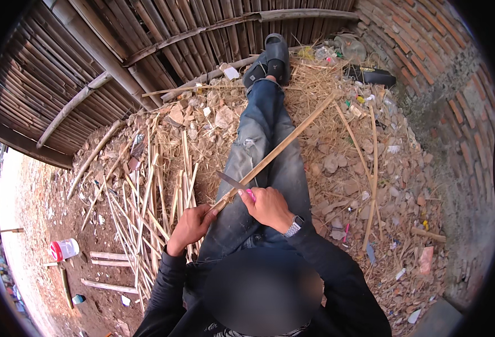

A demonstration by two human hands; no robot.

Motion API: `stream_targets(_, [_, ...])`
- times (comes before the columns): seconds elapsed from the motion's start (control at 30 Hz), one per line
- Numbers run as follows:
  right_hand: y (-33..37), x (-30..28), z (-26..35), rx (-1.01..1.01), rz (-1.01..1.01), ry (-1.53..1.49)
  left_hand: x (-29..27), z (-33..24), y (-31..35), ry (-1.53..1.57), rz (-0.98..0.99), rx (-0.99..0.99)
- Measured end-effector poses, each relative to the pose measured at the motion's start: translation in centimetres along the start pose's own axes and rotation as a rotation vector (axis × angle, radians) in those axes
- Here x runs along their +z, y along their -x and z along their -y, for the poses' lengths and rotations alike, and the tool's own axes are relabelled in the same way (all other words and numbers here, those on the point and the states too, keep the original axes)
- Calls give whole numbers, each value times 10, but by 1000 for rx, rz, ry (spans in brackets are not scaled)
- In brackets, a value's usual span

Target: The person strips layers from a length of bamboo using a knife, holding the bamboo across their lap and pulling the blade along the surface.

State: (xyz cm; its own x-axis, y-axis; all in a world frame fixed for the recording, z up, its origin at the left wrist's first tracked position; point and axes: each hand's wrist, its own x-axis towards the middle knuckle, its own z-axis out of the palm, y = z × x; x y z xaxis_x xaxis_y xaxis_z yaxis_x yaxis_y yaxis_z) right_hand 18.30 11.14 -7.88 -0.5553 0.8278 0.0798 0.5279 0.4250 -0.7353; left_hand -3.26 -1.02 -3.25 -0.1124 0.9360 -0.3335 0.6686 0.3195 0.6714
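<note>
A long split bamboo strip (298,131) lies slantwise across my outstretched legs, its far end up to the right. My left hand (191,229) is closed round its near end. In my right hand (270,209) is a knife (232,181) with a pink handle, mostly covered by my fingers. The blade points up and left and crosses the strip just beyond my left hand. Whether the edge is biting into the bamboo, I cannot tell. Both legs, in worn jeans (256,147), stretch straight ahead, with dark sandals at the far end.
Several bamboo strips (144,222) lie piled on the ground at my left. A bamboo-slat wall (202,62) stands ahead, and a brick wall (472,135) rises at right. Rubble and straw (337,168) cover the ground. A clear tub with a red lid (62,249) lies far left.
</note>
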Motion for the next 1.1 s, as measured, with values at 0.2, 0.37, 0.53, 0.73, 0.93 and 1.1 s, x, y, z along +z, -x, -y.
stream_targets(0.2, [4,14,-4,17,-41,150,20,26,22,-115,-167,121])
stream_targets(0.37, [0,13,-8,51,-38,121,9,61,66,-141,-212,133])
stream_targets(0.53, [-5,17,-15,61,-73,85,-4,110,145,-222,-248,17])
stream_targets(0.73, [-9,6,-28,118,-39,141,-14,167,241,-446,-283,-35])
stream_targets(0.93, [-23,-17,-48,154,-121,207,-14,218,263,-639,-348,53])
stream_targets(1.1, [-43,-80,-143,383,-440,267,-40,259,277,-590,-359,94])
